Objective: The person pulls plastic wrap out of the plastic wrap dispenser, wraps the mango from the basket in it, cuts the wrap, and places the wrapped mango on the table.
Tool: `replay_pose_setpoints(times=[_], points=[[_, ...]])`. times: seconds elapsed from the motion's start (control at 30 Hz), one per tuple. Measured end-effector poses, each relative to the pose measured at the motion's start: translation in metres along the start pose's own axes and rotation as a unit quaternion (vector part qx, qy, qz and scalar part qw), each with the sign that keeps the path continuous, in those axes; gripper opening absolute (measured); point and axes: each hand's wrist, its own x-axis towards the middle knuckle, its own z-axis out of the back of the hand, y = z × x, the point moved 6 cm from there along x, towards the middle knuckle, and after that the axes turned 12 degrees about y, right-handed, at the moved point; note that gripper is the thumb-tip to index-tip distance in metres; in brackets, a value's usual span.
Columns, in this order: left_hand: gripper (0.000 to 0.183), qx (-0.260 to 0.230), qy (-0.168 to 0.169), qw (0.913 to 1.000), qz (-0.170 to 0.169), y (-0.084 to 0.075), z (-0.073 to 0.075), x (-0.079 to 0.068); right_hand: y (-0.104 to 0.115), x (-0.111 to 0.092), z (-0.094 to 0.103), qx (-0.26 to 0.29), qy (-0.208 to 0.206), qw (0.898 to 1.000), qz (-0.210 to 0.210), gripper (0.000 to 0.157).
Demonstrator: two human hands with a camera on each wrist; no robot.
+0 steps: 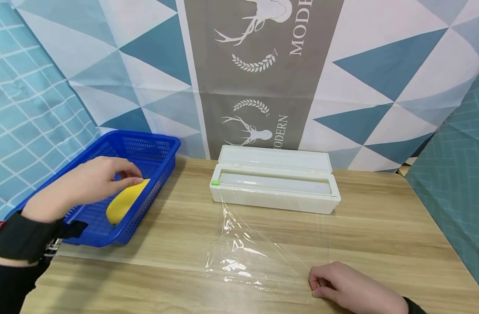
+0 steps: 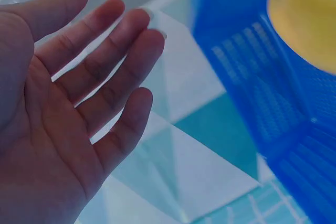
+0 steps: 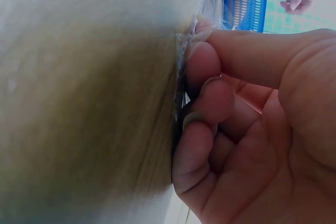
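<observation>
left wrist: yellow object (image 2: 310, 19) cropped, blurred | head: upper lettering (image 1: 300, 28) cropped

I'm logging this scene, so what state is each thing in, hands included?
Box: open.
Lid: raised.
Film: creased, partly pulled out of the box.
Basket: upright, uncovered.
Yellow thing: lying in the basket.
Left hand: empty, fingers relaxed, over the basket.
Right hand: pinching the film.

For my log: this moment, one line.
left hand: above blue plastic basket; right hand: pinching clear plastic film; white rectangular box: lid open; yellow object: in basket
</observation>
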Motion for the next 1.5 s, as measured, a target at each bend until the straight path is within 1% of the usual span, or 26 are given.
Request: replay_pose_setpoints(times=[0.1, 0.23, 0.33, 0.43, 0.53, 0.63, 0.77, 0.9, 0.97, 1.13, 1.2, 1.33, 1.4, 1.5], points=[[0.015, -0.009, 0.001, 0.9999, 0.014, 0.021, -0.003, 0.007, 0.000, 0.000, 0.001, 0.000, -0.001, 1.000, -0.004, 0.013], [0.019, -0.026, 0.003, 0.9992, 0.031, 0.043, -0.012, 0.017, 0.000, 0.000, 0.001, 0.004, 0.000, 1.000, -0.011, 0.013], [0.023, -0.044, 0.014, 0.9981, 0.041, 0.055, -0.021, 0.026, 0.000, 0.000, 0.001, 0.005, -0.001, 1.000, -0.012, 0.013], [0.026, -0.062, 0.035, 0.9964, 0.045, 0.063, -0.035, 0.037, 0.001, 0.001, 0.001, 0.002, -0.004, 1.000, -0.005, 0.013], [0.025, -0.060, 0.059, 0.9957, 0.039, 0.066, -0.049, 0.047, 0.001, 0.001, 0.001, 0.000, -0.006, 1.000, 0.003, 0.014], [0.025, -0.053, 0.078, 0.9950, 0.033, 0.065, -0.061, 0.052, 0.002, 0.001, 0.001, -0.007, -0.008, 1.000, 0.009, 0.014], [0.035, -0.054, 0.110, 0.9918, 0.036, 0.064, -0.073, 0.052, 0.004, 0.000, 0.000, -0.014, -0.012, 1.000, 0.015, 0.015], [0.047, -0.065, 0.138, 0.9870, 0.050, 0.063, -0.079, 0.051, 0.003, -0.001, 0.000, -0.008, -0.014, 1.000, 0.010, 0.015], [0.051, -0.075, 0.159, 0.9824, 0.065, 0.062, -0.082, 0.050, 0.003, -0.001, 0.001, -0.006, -0.013, 1.000, 0.003, 0.014], [0.060, -0.107, 0.223, 0.9624, 0.112, 0.063, -0.090, 0.044, 0.002, -0.002, 0.001, 0.001, -0.012, 1.000, -0.008, 0.013], [0.063, -0.115, 0.237, 0.9569, 0.123, 0.063, -0.092, 0.042, 0.002, -0.002, 0.001, 0.000, -0.013, 1.000, -0.007, 0.013], [0.073, -0.125, 0.258, 0.9492, 0.129, 0.063, -0.095, 0.038, 0.003, -0.002, 0.001, -0.005, -0.013, 1.000, -0.001, 0.013], [0.076, -0.120, 0.264, 0.9482, 0.130, 0.063, -0.096, 0.036, 0.003, -0.002, 0.001, -0.008, -0.014, 1.000, 0.002, 0.013], [0.075, -0.105, 0.254, 0.9530, 0.128, 0.062, -0.095, 0.035, 0.002, -0.002, -0.001, -0.010, -0.015, 1.000, 0.007, 0.014]])
